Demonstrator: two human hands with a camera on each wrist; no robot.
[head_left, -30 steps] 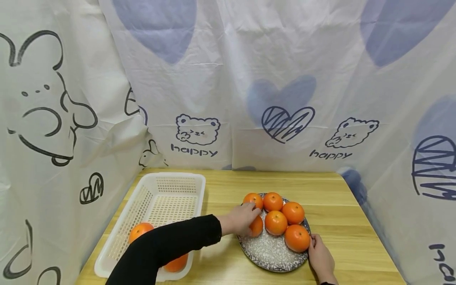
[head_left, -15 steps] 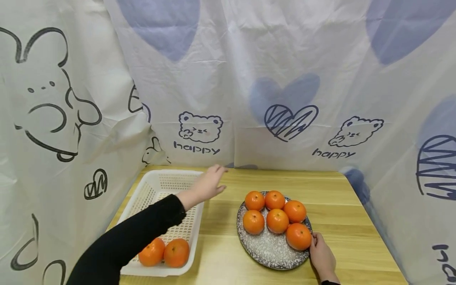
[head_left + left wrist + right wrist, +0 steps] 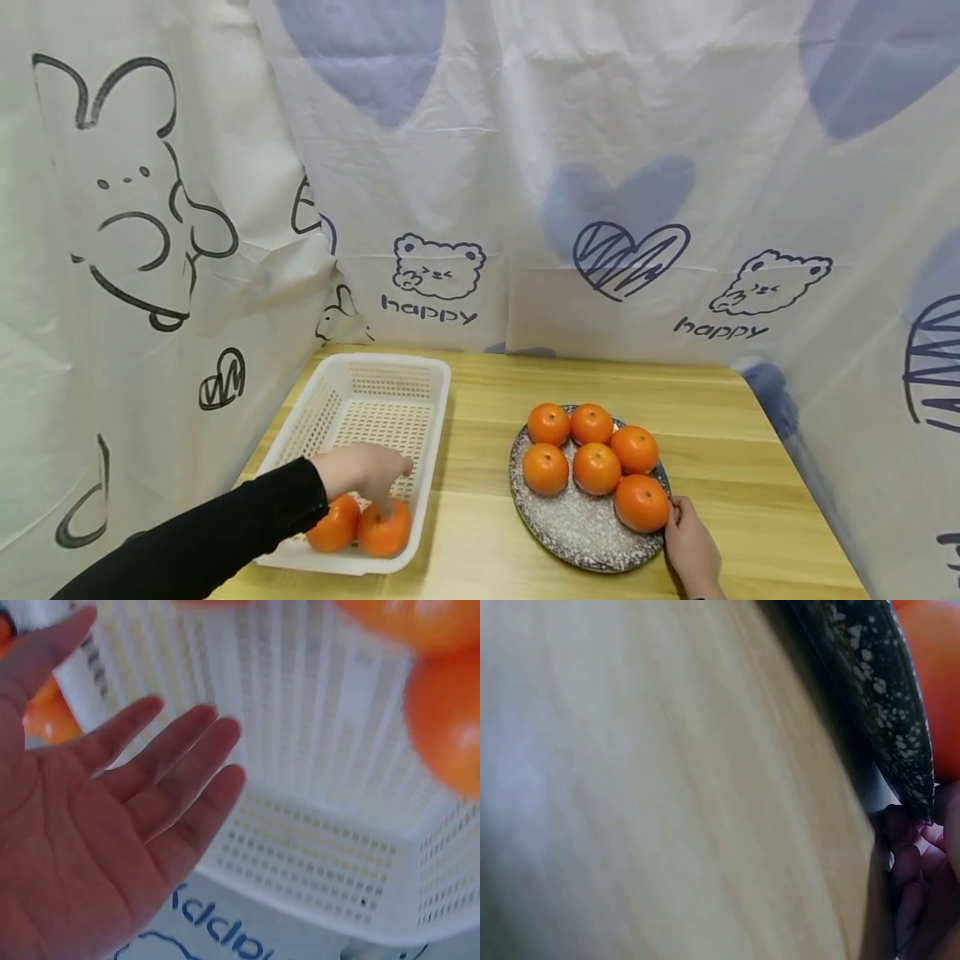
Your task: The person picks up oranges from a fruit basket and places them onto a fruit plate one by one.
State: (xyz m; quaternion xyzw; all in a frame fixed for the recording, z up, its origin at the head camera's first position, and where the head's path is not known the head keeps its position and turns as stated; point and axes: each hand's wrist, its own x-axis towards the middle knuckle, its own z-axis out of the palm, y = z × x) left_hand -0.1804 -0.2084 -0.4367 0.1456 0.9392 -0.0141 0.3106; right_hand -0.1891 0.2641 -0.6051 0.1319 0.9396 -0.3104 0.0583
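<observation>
Fingers (image 3: 199,821) of the left hand (image 3: 367,468) spread over the basket (image 3: 438,417), plate (image 3: 570,523) rim gripped by the right hand (image 3: 692,542)

At the far left, a white sheet (image 3: 525,83) is hung as a side wall, and a rabbit outline (image 3: 135,200) is drawn on it in black; along the back, hearts, bear faces and the word "happy" are printed in blue. From the lower left corner the left arm is extended, covered by a black sleeve (image 3: 232,521). By this arm the left hand is held above the white slotted basket. Nothing is grasped by it: in the left wrist view the palm is shown bare and the fingers are loosely extended and parted. In the near end of the basket two orange fruits are seen side by side, the left fruit (image 3: 330,529) and the right fruit (image 3: 386,535), the latter partly covered by a digit of the left hand; whether it is touched cannot be told. The total in the basket cannot be told.

Between basket and plate, a strip of the wooden table (image 3: 480,467) is seen. Farther right, six more fruits (image 3: 597,468) are borne by the round speckled plate, grouped across its back and down its right side. At its right edge, beside the nearest fruit, the rim is pinched by the right hand, whose fingers are shown curled there in the right wrist view.
</observation>
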